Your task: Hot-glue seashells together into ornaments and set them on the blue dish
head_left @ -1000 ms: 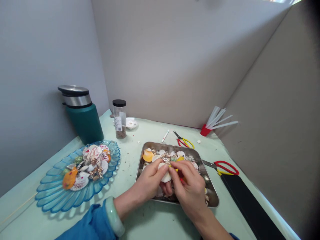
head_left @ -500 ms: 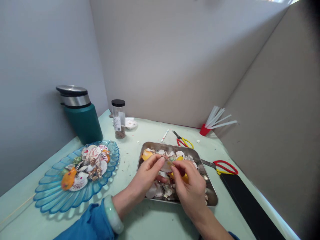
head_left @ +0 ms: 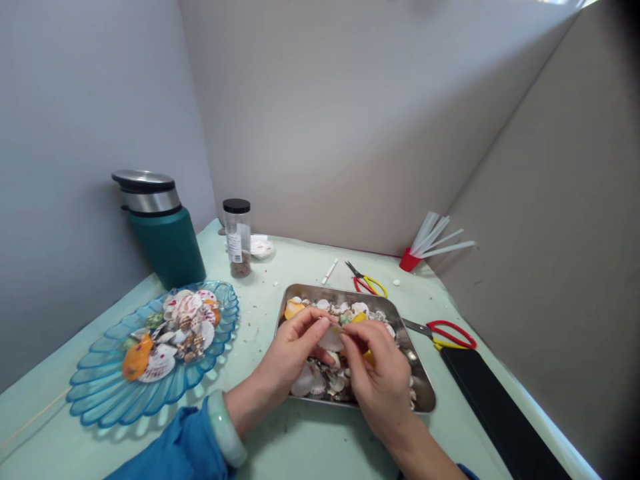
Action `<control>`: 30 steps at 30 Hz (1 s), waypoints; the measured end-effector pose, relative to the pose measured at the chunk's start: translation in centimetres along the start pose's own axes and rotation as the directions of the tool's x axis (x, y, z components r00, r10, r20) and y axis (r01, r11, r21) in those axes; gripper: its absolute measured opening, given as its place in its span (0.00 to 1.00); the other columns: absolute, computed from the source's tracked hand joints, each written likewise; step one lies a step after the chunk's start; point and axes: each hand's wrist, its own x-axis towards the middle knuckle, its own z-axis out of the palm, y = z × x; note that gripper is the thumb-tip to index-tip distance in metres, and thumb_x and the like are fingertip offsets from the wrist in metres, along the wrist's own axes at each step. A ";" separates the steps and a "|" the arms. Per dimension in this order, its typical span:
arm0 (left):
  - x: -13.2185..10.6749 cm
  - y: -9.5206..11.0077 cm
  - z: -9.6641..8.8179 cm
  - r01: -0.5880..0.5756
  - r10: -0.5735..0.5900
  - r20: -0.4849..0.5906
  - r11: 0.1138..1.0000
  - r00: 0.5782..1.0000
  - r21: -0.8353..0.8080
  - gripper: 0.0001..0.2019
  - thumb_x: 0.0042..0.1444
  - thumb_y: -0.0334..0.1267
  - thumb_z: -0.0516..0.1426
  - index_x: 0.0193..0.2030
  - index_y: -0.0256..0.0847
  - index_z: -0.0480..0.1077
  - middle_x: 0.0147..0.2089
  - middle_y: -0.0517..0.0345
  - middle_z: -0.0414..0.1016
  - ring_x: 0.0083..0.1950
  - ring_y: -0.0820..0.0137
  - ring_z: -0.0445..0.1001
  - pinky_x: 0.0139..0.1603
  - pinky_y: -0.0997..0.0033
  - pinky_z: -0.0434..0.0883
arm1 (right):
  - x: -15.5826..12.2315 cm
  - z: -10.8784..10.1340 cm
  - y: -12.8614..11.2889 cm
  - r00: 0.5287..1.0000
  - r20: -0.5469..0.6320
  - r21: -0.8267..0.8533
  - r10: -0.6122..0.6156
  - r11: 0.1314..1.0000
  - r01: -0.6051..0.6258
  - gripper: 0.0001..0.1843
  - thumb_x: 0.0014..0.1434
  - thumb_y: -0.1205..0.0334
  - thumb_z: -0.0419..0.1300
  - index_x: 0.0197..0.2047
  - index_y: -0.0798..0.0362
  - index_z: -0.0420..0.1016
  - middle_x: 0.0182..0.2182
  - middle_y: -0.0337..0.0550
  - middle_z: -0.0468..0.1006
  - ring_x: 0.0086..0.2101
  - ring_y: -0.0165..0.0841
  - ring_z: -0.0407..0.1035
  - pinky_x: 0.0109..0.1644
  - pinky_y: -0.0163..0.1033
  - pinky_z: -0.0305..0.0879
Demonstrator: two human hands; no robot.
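Between my two hands is a pale scallop-like seashell [head_left: 331,339], held just above a metal tray [head_left: 425,393]. My left hand [head_left: 303,343] pinches its left edge between thumb and fingers, with a pale green bangle on the wrist. Thumb and forefinger of my right hand [head_left: 377,367] grip the shell's right edge. A small yellowish patch shows near the shell's top. Many mixed shells [head_left: 337,381], white, orange and yellow, fill the tray below, partly hidden by my hands.
To the left lies a blue scalloped plate [head_left: 100,400] heaped with shells, a green bottle [head_left: 170,247] behind it. Beyond are a black-lidded jar [head_left: 238,237], a marker [head_left: 329,272] and small scissors [head_left: 369,283]. Larger scissors [head_left: 450,333], a black strip [head_left: 495,407] and a red cup [head_left: 410,260] of glue-stick-like rods stand right.
The shell between my fingers has tilted, and more of its pale face shows now. My hands stay in nearly the same place over the tray.
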 end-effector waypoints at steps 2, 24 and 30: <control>0.0 0.0 -0.1 0.017 -0.017 0.010 1.000 1.000 -0.001 0.11 0.56 0.45 0.56 0.37 0.39 0.68 0.38 0.62 0.68 0.26 0.77 0.71 0.29 0.75 0.70 | 0.0 0.0 0.0 1.000 -0.007 -0.005 -0.014 1.000 0.014 0.11 0.58 0.75 0.56 0.43 0.53 0.69 0.35 0.44 0.72 0.37 0.34 0.67 0.41 0.40 0.65; 0.6 -0.3 -0.4 0.080 -0.079 0.010 0.983 0.997 -0.166 0.16 0.56 0.44 0.57 0.46 0.35 0.70 0.28 0.60 0.65 0.21 0.79 0.62 0.14 0.83 0.64 | 0.3 -0.3 -0.1 0.989 0.128 0.110 0.070 0.990 -0.084 0.08 0.62 0.68 0.53 0.44 0.52 0.68 0.34 0.43 0.70 0.34 0.34 0.66 0.38 0.39 0.63; 0.1 -0.3 -0.2 0.183 -0.162 0.142 0.972 0.977 -0.147 0.18 0.57 0.43 0.56 0.52 0.38 0.65 0.26 0.62 0.66 0.18 0.80 0.61 0.13 0.83 0.59 | 0.3 -0.5 -0.1 0.980 0.200 0.147 0.004 0.989 -0.034 0.12 0.61 0.64 0.56 0.49 0.51 0.67 0.41 0.46 0.71 0.39 0.36 0.67 0.42 0.42 0.66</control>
